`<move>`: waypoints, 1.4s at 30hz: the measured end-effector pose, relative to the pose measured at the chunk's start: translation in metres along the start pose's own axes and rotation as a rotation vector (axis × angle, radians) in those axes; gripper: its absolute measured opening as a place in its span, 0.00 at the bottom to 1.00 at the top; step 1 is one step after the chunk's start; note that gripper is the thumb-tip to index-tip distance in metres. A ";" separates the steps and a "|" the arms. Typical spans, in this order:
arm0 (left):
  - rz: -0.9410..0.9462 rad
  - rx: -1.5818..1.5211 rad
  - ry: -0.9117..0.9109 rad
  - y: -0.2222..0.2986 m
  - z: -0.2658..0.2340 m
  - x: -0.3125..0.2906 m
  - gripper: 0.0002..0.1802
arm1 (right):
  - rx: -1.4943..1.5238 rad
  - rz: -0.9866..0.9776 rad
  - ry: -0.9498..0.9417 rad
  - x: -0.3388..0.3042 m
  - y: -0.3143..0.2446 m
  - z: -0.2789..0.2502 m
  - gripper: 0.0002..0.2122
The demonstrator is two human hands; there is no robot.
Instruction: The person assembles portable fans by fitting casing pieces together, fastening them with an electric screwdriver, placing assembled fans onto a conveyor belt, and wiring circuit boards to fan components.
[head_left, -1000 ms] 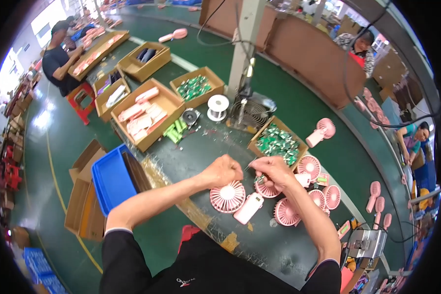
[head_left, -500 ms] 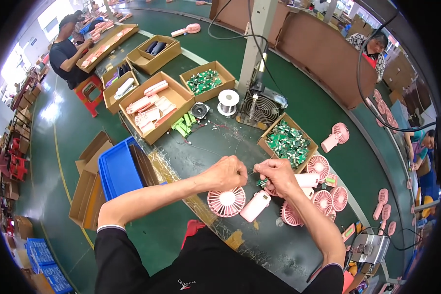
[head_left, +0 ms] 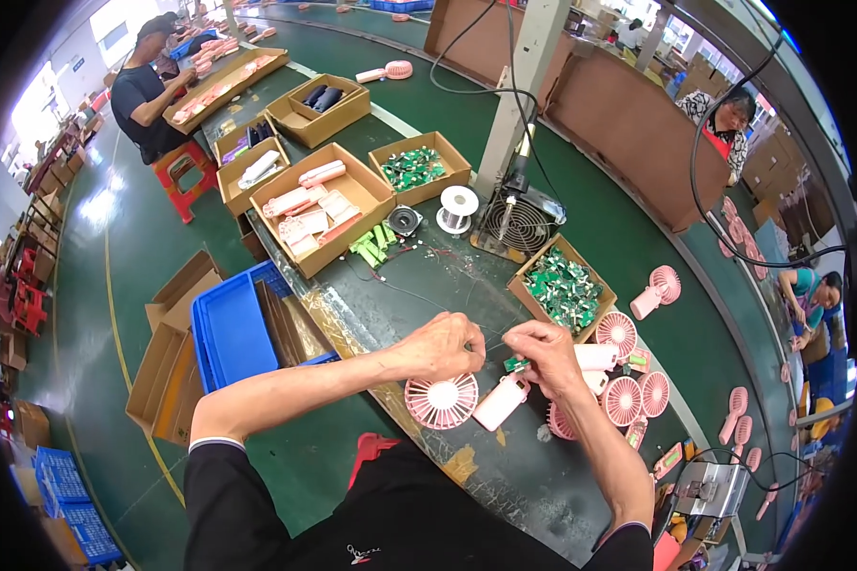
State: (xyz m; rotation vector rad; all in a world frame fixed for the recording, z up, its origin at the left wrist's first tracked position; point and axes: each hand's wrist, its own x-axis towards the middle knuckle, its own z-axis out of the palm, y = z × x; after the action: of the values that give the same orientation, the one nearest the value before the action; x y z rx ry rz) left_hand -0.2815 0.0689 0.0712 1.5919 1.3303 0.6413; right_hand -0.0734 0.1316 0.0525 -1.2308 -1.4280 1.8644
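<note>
My left hand is closed in a pinch just above a pink round fan head; what its fingertips hold is too fine to make out. To the right, my right hand pinches a small green circuit board, which hangs just below its fingertips. A thin strand seems to run in the gap between the hands. Beneath the board lies a pale pink handle casing on the dark worktable. More pink fan heads lie beside my right wrist.
Beyond my hands stand a carton of green circuit boards, a soldering iron, a wire spool and a carton of pink casings. Green battery cells lie near that carton. A blue bin is at left. Other people work farther off.
My hands have drawn slightly apart, and the circuit board shows more clearly under my right fingertips. The whole view has shifted a little, moving the far cartons right and down.
</note>
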 end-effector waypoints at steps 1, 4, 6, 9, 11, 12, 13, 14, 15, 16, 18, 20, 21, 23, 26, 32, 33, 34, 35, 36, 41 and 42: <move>0.028 0.038 0.006 -0.003 0.000 -0.001 0.14 | -0.068 -0.008 -0.015 -0.001 0.001 0.004 0.06; 0.090 0.121 0.074 -0.016 -0.001 -0.012 0.14 | -0.247 -0.100 -0.064 0.006 0.003 0.023 0.06; 0.233 0.125 0.188 -0.030 0.007 -0.018 0.12 | -0.402 -0.181 -0.030 0.000 -0.001 0.034 0.07; 0.300 0.168 0.251 -0.037 0.027 -0.003 0.11 | -0.464 -0.237 -0.024 0.004 0.014 0.013 0.04; 0.279 0.036 0.269 -0.028 0.033 -0.004 0.08 | -0.513 -0.358 0.024 0.003 0.023 0.002 0.02; 0.258 0.014 0.287 -0.030 0.034 -0.008 0.07 | -0.510 -0.357 0.023 0.001 0.021 0.007 0.02; 0.246 -0.007 0.302 -0.034 0.035 -0.011 0.07 | -0.486 -0.333 -0.002 0.001 0.018 0.016 0.02; 0.217 -0.038 0.334 -0.040 0.037 -0.016 0.07 | -0.461 -0.308 -0.020 0.000 0.017 0.023 0.02; 0.190 -0.066 0.340 -0.041 0.038 -0.022 0.07 | -0.434 -0.316 -0.021 0.003 0.022 0.024 0.02; 0.166 -0.093 0.341 -0.040 0.037 -0.027 0.07 | -0.441 -0.318 -0.034 0.005 0.023 0.024 0.02; 0.153 -0.110 0.350 -0.047 0.040 -0.029 0.07 | -0.501 -0.323 -0.028 0.005 0.022 0.027 0.03; 0.206 -0.119 0.409 -0.053 0.044 -0.030 0.07 | -0.510 -0.330 -0.057 0.004 0.019 0.030 0.03; 0.204 -0.122 0.410 -0.054 0.043 -0.031 0.07 | -0.492 -0.313 -0.054 0.005 0.018 0.031 0.03; 0.212 -0.135 0.404 -0.055 0.040 -0.034 0.07 | -0.473 -0.296 -0.054 0.006 0.016 0.033 0.03; 0.192 -0.126 0.445 -0.060 0.048 -0.034 0.06 | -0.457 -0.268 -0.107 0.007 0.015 0.035 0.02; 0.231 -0.101 0.443 -0.054 0.048 -0.027 0.07 | -0.475 -0.323 -0.064 0.001 0.015 0.025 0.02; 0.250 -0.167 0.421 -0.046 0.048 -0.026 0.08 | -0.546 -0.350 -0.022 0.002 0.019 0.017 0.02; 0.305 -0.093 0.406 -0.053 0.051 -0.021 0.09 | -0.623 -0.371 0.027 0.004 0.023 0.008 0.02; 0.341 0.031 0.421 -0.064 0.051 -0.023 0.11 | -0.632 -0.368 0.022 0.004 0.020 0.017 0.02; 0.284 -0.050 0.401 -0.062 0.046 -0.036 0.11 | -0.601 -0.371 -0.026 0.002 0.018 0.025 0.03; 0.095 -0.266 0.328 -0.054 0.033 -0.044 0.11 | -0.421 -0.255 -0.020 -0.008 0.003 0.037 0.03; 0.089 -0.295 0.308 -0.054 0.033 -0.041 0.11 | -0.376 -0.270 0.033 -0.005 0.005 0.031 0.04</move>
State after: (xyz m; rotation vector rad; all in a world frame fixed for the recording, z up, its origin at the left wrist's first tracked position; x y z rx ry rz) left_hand -0.2901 0.0182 0.0156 1.3541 1.3149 1.1198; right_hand -0.0970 0.1104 0.0516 -1.1553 -1.8822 1.4330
